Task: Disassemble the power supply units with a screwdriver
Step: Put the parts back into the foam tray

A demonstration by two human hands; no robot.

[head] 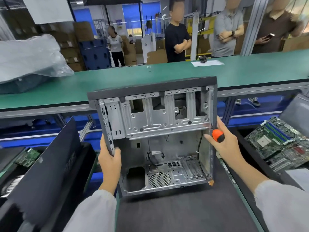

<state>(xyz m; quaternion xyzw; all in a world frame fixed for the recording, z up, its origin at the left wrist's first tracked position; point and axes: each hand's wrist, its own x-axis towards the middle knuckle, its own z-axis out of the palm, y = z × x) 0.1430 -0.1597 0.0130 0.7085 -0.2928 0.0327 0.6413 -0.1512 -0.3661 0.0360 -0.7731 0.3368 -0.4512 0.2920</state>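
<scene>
Left hand (109,159) grips my computer case (155,136); right hand (224,144) holds the screwdriver (217,135) against it, above the dark surface (175,213).

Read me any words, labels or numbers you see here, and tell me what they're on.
None can be read.
Blue sign on the far wall: blurred.
Circuit boards at right: markings too small.
White sheet on the green bench: no readable print.
Computer case: no label visible.

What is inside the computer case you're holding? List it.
The computer case looks stripped: a bare drive cage, a black cable down the right wall, a small wire bundle, a round fan grille. No boards visible. Whatever lies behind the cage is hidden.
</scene>
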